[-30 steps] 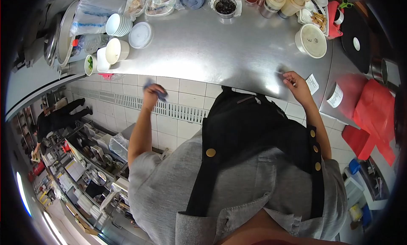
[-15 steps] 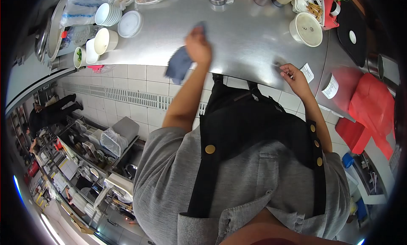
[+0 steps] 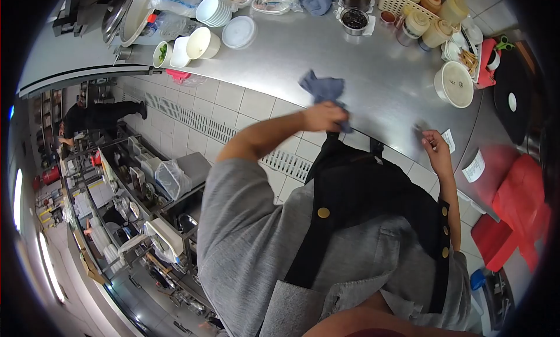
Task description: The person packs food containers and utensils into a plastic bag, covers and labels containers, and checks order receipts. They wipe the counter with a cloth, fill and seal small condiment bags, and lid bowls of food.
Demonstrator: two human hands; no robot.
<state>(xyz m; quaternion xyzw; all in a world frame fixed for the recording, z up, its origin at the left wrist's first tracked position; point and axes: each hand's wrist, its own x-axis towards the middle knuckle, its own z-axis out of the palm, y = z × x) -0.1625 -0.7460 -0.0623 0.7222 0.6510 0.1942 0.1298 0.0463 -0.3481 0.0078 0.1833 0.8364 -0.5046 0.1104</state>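
A crumpled blue-grey cloth (image 3: 322,87) lies partly on the steel counter (image 3: 385,95) near its front edge. My left hand (image 3: 324,116) is closed around the lower end of this cloth, close to my apron. At the right, my right hand (image 3: 437,151) hovers by the counter's front edge with its fingers loosely bent, thumb apart, and nothing visible in them. Beside its fingertips is a small white printed label (image 3: 448,141). Farther forward on the right stands a white round tub (image 3: 455,92).
Stacked white bowls (image 3: 211,11), a clear lid (image 3: 239,32) and a tub of green pieces (image 3: 161,55) stand at the left. Sauce bottles (image 3: 415,24) and a cup of dark food (image 3: 354,21) are at the back. Red plastic (image 3: 519,188) hangs right. Another person (image 3: 105,115) is far left.
My left hand has drawn the cloth back toward my body, to the counter's front edge. The whole view has shifted, showing more of the counter's back. My right hand stays near the label.
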